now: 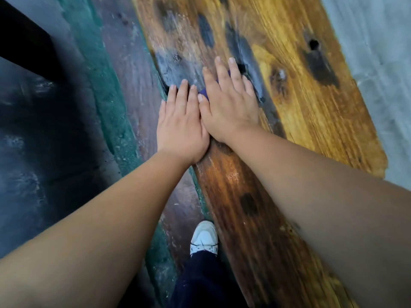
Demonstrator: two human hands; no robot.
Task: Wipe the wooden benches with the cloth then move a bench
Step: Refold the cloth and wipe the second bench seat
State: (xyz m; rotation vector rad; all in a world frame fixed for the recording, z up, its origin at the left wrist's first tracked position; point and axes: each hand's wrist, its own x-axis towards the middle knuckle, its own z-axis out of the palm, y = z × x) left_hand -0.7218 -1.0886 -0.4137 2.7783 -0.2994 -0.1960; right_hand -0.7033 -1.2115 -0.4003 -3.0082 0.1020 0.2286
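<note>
Two flat, open hands, left hand [181, 127] beside right hand [229, 101], purple cloth [205, 93] pressed under the right on the counter [311, 103].

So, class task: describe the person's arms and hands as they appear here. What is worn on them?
Both forearms are bare, with no sleeves in view. The left hand and right hand carry no gloves, and no rings, watch or bracelets show. Fingernails are short and unpainted. The fingers look broad.
</note>
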